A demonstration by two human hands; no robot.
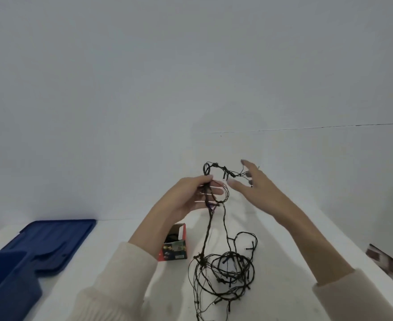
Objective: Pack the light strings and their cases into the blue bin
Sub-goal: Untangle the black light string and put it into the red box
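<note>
While gripping a bundled loop of the dark light string (215, 230), the left hand (192, 196) is lifting it above the tabletop (283, 246), right hand (254, 185) spreading wide beside it, remainder lying tangled right of the open red case (175, 244), blue bin (7, 276) far left of that case.

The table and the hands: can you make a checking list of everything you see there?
Surface: white table, bare at the back.
Job's things: black light string, mostly a loose tangle on the table, one end lifted; small red case, open on top, standing beside the tangle; blue bin at the left edge; blue lid lying flat behind the bin.
Clutter: nothing seen.
Grippers: left hand pinches coiled loops of the string; right hand open, fingers spread, strands draped against them.
Cables: only the light string.
Surroundings: plain white wall; dark patterned patch at the right edge, too unclear to name.
</note>
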